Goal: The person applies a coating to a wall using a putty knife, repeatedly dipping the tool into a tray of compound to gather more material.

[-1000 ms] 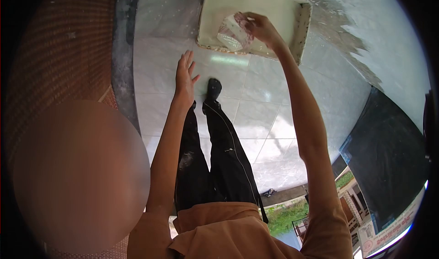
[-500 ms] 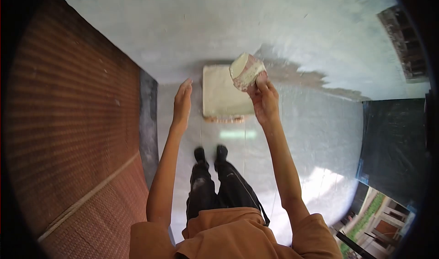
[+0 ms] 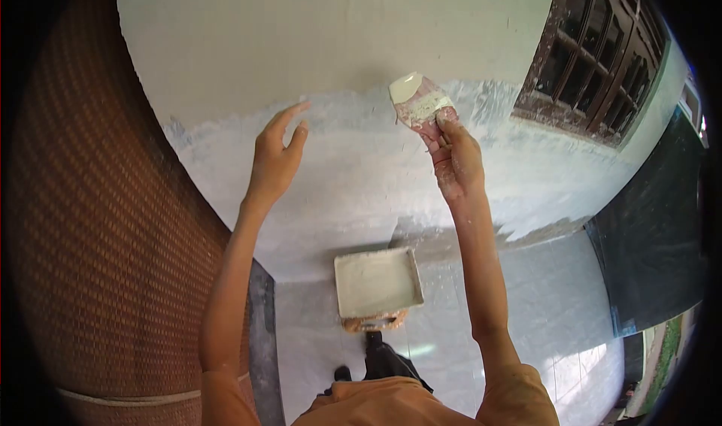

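My right hand (image 3: 460,159) is closed on the handle of a wide, flat paintbrush (image 3: 416,99), held up in front of the wall (image 3: 331,155). Wet cream paint coats the brush's tip, and a rough crust of it covers the middle. My left hand (image 3: 277,155) is raised to the left, with its fingers apart and nothing in it. Below and between the hands is a shallow rectangular tray (image 3: 340,291) containing cream paint (image 3: 376,281).
A woven brown mat (image 3: 128,260) hangs along the left. A dark wooden window (image 3: 594,57) is at the upper right, with a black sheet (image 3: 654,238) below it. The wall is cream above and patchy whitish-grey below. An orange-brown support (image 3: 374,321) is under the tray.
My view has tilted up, bringing more wall and the window into sight. Both hands have risen towards the wall, the right still holding the brush. My left fingers have spread.
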`<state>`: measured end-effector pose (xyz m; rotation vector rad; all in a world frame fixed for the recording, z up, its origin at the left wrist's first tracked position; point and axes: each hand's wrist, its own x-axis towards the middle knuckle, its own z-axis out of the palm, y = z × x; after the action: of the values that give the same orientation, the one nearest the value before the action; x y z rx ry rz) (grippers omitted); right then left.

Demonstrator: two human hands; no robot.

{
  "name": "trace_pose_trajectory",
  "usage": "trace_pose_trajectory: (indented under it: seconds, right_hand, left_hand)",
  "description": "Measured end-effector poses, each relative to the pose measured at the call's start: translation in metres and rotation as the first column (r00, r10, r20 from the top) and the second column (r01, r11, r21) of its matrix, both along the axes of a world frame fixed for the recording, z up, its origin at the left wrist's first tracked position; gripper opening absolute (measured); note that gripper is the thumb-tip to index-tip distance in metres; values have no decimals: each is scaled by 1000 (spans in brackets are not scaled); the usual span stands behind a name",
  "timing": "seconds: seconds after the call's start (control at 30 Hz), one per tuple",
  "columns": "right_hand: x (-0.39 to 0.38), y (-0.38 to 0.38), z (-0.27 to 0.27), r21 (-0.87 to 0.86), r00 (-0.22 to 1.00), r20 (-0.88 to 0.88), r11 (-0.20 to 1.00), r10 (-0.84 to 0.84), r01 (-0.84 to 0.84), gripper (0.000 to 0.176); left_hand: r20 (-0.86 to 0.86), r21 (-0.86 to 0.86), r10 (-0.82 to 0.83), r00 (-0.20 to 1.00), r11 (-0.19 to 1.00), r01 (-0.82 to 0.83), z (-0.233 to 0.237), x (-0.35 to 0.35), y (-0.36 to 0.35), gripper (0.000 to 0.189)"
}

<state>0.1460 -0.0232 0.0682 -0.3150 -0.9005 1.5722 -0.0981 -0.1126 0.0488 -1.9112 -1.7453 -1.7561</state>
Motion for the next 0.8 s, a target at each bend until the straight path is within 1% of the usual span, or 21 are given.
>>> trace_pose_trajectory:
  seconds: [0.03, 0.1, 0.17, 0.3, 0.37, 0.4, 0.47, 0.5, 0.53, 0.57, 0.6, 0.63, 0.67, 0.7, 0.73, 0.77, 0.8]
  right_hand:
    - [0, 8, 14, 15, 1000, -21, 1000, 16, -16, 33]
    - [-2, 28, 39, 69, 997, -65, 997, 33, -29, 34]
    - [-5, 41, 64, 88, 999, -39, 996, 11, -8, 34]
    - [-10, 70, 103, 140, 997, -56, 989, 62, -54, 34]
    - [-15, 82, 120, 228, 997, -74, 973, 38, -20, 30]
    - [-19, 90, 129, 240, 996, -78, 971, 43, -23, 30]
    - [-29, 104, 146, 281, 991, -115, 955, -62, 93, 37]
    - [-36, 108, 154, 289, 991, -121, 953, -61, 94, 37]
    - [-43, 110, 162, 372, 970, -139, 898, -198, 237, 38]
    - [-51, 114, 171, 446, 929, -167, 815, -331, 371, 40]
    - [-59, 124, 178, 517, 879, -217, 713, -426, 473, 37]
    - [-66, 132, 185, 519, 876, -223, 709, -428, 478, 37]
    - [-74, 138, 192, 658, 732, -315, 417, -604, 627, 34]
    - [-79, 139, 197, 729, 549, -444, 70, -708, 680, 31]
    - [-81, 138, 202, 771, 515, -507, -96, -692, 629, 35]
    - [-86, 140, 205, 768, 509, -513, -104, -692, 632, 35]
    - [-93, 146, 209, 793, 487, -561, -264, -670, 550, 39]
  left_hand:
    - [-90, 32, 31, 995, 999, -28, 19, 1, 5, 34]
    - [-128, 81, 51, 991, 996, -41, 52, 4, 21, 34]
    - [-184, 147, 83, 980, 988, -56, 80, 7, 40, 34]
    - [-226, 218, 137, 965, 972, -87, 113, 9, 73, 35]
    - [-303, 270, 182, 935, 958, -99, 124, 7, 87, 37]
    - [-306, 282, 190, 933, 954, -101, 130, 6, 92, 37]
    - [-409, 372, 304, 860, 917, -147, 144, 3, 103, 39]
    - [-411, 381, 308, 858, 913, -145, 152, 0, 108, 39]
    - [-440, 431, 357, 824, 889, -155, 160, -5, 115, 42]
    - [-463, 479, 404, 789, 863, -161, 169, -10, 122, 44]
    - [-463, 486, 406, 788, 860, -158, 177, -14, 128, 44]
    - [-474, 529, 480, 739, 825, -197, 187, -18, 132, 47]
    - [-476, 574, 551, 685, 785, -232, 197, -22, 137, 49]
    - [-472, 581, 552, 687, 781, -228, 205, -27, 142, 49]
    - [-446, 624, 611, 654, 736, -263, 214, -33, 146, 51]
    - [-419, 661, 665, 619, 690, -294, 221, -39, 150, 52]
    - [-417, 666, 663, 621, 688, -287, 226, -44, 154, 52]
